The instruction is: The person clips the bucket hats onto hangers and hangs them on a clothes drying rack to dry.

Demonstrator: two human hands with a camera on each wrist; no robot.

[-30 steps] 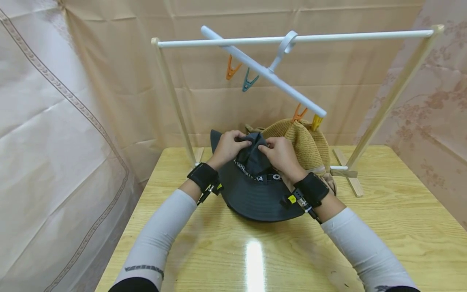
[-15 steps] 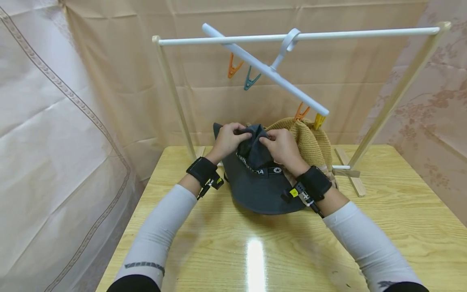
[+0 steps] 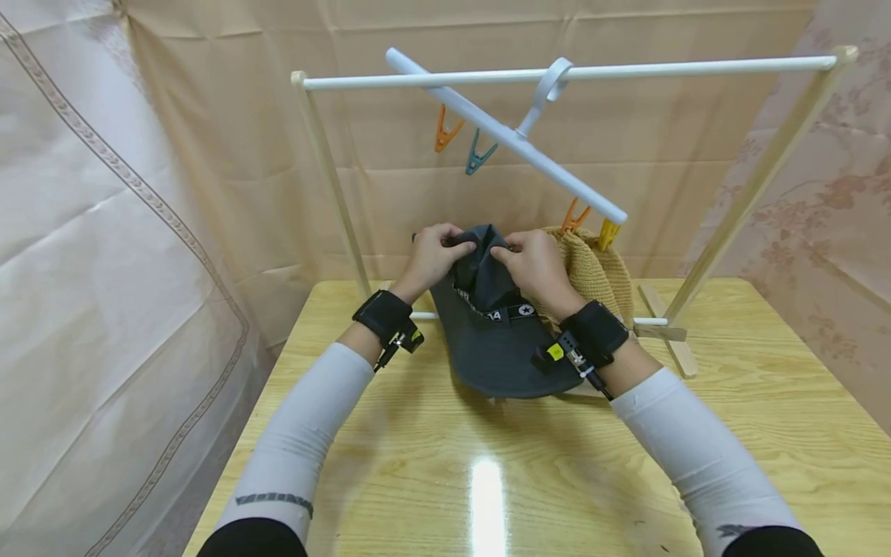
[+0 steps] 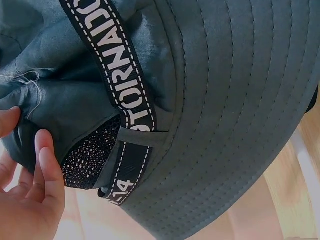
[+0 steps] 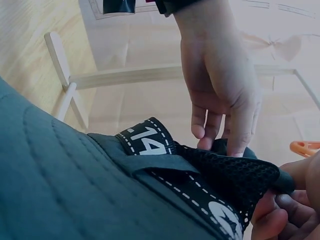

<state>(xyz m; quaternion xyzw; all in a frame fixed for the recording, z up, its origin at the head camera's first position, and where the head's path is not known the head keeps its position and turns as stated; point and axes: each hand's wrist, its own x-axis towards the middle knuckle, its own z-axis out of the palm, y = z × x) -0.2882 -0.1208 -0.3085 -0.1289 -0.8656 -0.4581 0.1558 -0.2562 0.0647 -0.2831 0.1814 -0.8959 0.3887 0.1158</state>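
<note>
A dark grey-blue brimmed hat [image 3: 501, 356] with a black lettered band [image 4: 122, 75] is held crown upward, its brim sloping towards me. My left hand [image 3: 435, 257] pinches the crown fabric on the left side. On the right side, my right hand [image 3: 536, 267] pinches the crown with thumb and fingers. The fabric bunches between them, and black mesh lining [image 5: 232, 177] shows in the right wrist view. Behind my right hand, a tan knitted hat [image 3: 595, 263] hangs from an orange clip [image 3: 574, 215] and a yellow clip [image 3: 609, 233].
A white hanger [image 3: 515, 139] hooks over the rack's rod [image 3: 661, 71] and slants down to the right. An orange clip [image 3: 447, 130] and a teal clip [image 3: 479, 153] hang on its left half, holding nothing. The rack stands on a wooden table [image 3: 418, 464], before a beige curtain.
Both hands have lifted the dark hat a little, moving it away from me and up towards the hanger. It now covers more of the knitted hat's left side.
</note>
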